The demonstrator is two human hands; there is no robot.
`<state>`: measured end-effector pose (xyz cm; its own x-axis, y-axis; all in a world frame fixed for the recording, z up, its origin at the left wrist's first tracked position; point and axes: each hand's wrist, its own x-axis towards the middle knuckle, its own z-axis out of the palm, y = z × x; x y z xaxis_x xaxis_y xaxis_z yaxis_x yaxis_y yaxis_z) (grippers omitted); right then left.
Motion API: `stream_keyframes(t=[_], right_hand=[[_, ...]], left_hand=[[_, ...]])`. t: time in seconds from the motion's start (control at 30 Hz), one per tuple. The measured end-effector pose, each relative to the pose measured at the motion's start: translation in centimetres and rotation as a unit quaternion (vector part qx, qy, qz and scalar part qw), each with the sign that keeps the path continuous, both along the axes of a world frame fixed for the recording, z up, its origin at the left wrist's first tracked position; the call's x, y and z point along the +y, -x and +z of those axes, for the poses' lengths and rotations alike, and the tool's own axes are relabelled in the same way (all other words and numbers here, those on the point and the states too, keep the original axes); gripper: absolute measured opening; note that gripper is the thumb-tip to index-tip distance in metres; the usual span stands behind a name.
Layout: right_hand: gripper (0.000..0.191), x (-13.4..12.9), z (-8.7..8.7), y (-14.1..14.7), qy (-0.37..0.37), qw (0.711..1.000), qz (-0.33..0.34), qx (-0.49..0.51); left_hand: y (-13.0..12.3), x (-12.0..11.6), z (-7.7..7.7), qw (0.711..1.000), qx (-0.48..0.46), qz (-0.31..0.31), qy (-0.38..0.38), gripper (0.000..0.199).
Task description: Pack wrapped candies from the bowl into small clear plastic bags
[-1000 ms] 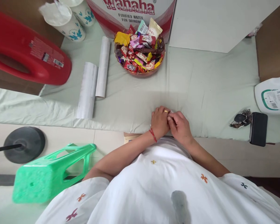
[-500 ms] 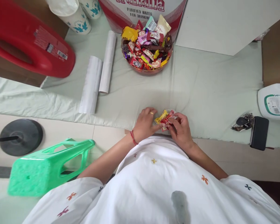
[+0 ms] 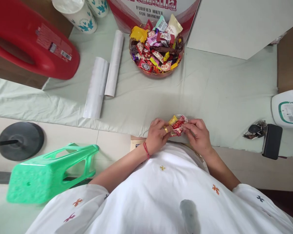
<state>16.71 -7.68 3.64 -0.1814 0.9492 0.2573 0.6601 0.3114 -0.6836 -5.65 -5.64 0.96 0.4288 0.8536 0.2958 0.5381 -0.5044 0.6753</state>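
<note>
A small bundle of wrapped candies [image 3: 178, 123], red and yellow in what looks like clear plastic, lies at the table's front edge close to my body. My left hand [image 3: 158, 134] holds its left side with bent fingers; a ring and a red wrist thread show. From the right, my right hand [image 3: 197, 135] pinches the bundle's edge between thumb and fingers. Farther back stands a glass bowl [image 3: 157, 75] heaped with mixed wrapped candies.
Two white rolls [image 3: 96, 87] [image 3: 114, 63] lie left of the bowl. A red jug [image 3: 61, 55] and paper cups [image 3: 84, 22] stand at the back left. Keys [image 3: 255, 129], a black phone [image 3: 272, 141] and a white bottle [image 3: 289, 109] are at the right. A green stool [image 3: 31, 182] is below left.
Both hands have shifted slightly right and toward my body. My left fingers have curled in more over the bundle, and my right hand has moved to its right edge. The view has tilted slightly.
</note>
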Motion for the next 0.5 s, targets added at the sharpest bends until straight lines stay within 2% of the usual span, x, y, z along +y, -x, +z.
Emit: stream_keyframes(t=[0.13,0.3,0.33,0.4,0.47,0.5], right_hand=[[0.022,0.0,1.5,-2.4,-0.006,0.999,0.042,-0.011],[0.011,-0.6,2.9,-6.1,0.069,0.990,0.112,-0.050],[0.009,-0.6,3.2,-6.6,0.089,0.988,0.115,-0.054],[0.009,-0.2,3.8,-7.0,0.102,0.990,0.081,-0.046],[0.012,0.8,4.5,-6.4,0.078,0.995,0.043,-0.036],[0.014,1.4,4.8,-5.7,0.065,0.996,0.052,-0.039]], left_hand=[[0.6,0.6,0.7,0.999,-0.019,-0.025,-0.015,0.019],[1.7,0.0,1.0,0.996,0.026,-0.082,-0.011,0.021],[1.7,-0.2,1.0,0.996,0.042,-0.083,0.001,0.020],[1.4,-0.6,1.1,0.994,0.068,-0.087,0.021,0.026],[0.9,-0.8,1.2,0.990,0.087,-0.105,0.029,0.044],[0.6,-0.9,1.3,0.988,0.095,-0.118,0.030,0.047]])
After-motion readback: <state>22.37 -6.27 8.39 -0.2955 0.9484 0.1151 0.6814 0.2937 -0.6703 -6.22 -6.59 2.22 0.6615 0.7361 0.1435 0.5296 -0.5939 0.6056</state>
